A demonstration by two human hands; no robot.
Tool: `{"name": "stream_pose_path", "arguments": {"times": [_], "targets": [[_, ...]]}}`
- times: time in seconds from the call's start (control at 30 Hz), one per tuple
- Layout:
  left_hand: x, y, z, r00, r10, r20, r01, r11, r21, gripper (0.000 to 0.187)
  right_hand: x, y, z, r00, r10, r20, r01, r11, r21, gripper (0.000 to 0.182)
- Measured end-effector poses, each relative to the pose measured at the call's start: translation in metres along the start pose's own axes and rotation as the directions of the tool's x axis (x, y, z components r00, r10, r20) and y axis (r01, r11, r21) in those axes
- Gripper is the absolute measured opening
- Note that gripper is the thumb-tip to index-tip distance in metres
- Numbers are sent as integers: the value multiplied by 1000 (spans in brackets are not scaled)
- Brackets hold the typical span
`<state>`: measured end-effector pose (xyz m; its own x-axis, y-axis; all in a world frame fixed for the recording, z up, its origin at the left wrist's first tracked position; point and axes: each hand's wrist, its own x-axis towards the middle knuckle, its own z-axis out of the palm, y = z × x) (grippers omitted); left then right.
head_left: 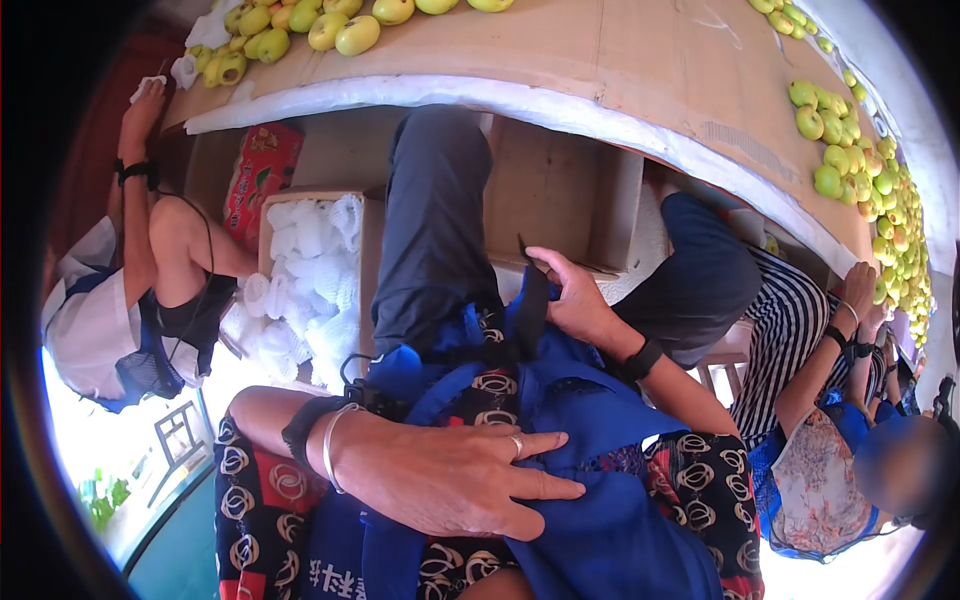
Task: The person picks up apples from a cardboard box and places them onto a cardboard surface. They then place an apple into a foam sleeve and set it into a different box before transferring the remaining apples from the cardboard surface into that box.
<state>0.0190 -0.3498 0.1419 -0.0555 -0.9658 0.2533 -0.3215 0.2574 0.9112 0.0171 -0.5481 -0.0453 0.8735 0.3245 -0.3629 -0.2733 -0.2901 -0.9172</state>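
Lying flat and open across blue apron cloth at the lap, left hand, fingers spread toward the right, ring on one finger, metal bangle and black band at the wrist. Pinching a black strap just above, right hand, fingers closed round the narrow webbing, black band on its wrist too. Soft, crumpled blue fabric between both hands, patterned red-and-black sleeves beneath. Beyond the knees in dark trousers, an open cardboard box stuffed with white foam nets, meshy and tubular. Crowded on both sides: one person's arm left, another's striped sleeve right, little free room. Farthest, a curved table topped with brown cardboard, white padded edge, smooth round green-yellow apples heaped at its far left and along the right rim.
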Motion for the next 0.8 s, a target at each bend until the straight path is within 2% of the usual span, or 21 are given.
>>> {"name": "stream_pose_path", "arguments": {"times": [0.03, 0.17, 0.23, 0.37, 0.43, 0.5, 0.57, 0.63, 0.7, 0.77, 0.8], "targets": [[-1, 2, -1, 1000, -21, 18, 21, 1000, 3, 19, 0, 0, 0, 998, -17, -66, 13, 998, -61, 59], [-4, 3, -1, 999, -36, 38, 36, 999, 9, 17, 2, 7, -8, 989, -90, -114, 70, 983, -169, 62], [-7, 3, 0, 999, -33, 25, 33, 999, 6, 17, 3, 5, -14, 985, 2, -175, -40, 976, -212, 63], [-7, 0, 1, 1000, -8, -14, 8, 1000, 12, 19, 4, 19, -16, 980, -26, -195, -34, 954, -298, 63], [-8, -1, 3, 999, -11, -42, 11, 1000, 12, 20, 5, 20, -19, 973, 45, -228, -135, 910, -392, 63], [-8, -3, 7, 997, -6, -77, 7, 1000, 5, 22, 4, 31, -22, 967, 51, -249, -145, 915, -377, 62], [-8, -4, 8, 995, -12, -100, 17, 998, 54, 14, 3, 48, -24, 961, 56, -270, -155, 920, -360, 61], [-8, -2, 3, 995, -15, -102, 21, 998, 58, 12, 3, 66, -23, 970, 95, -223, -164, 935, -313, 63], [-7, -1, -2, 996, -13, -94, 20, 997, 69, 10, 3, 78, -18, 969, 109, -223, -182, 922, -341, 63], [-6, 0, 0, 992, 79, -96, -43, 942, 333, 19, 1, 88, -14, 966, 154, -208, -227, 889, -398, 64], [-5, 1, 1, 993, 79, -90, -43, 936, 348, 19, 2, 101, -11, 967, 137, -213, -214, 891, -400, 64]]}}
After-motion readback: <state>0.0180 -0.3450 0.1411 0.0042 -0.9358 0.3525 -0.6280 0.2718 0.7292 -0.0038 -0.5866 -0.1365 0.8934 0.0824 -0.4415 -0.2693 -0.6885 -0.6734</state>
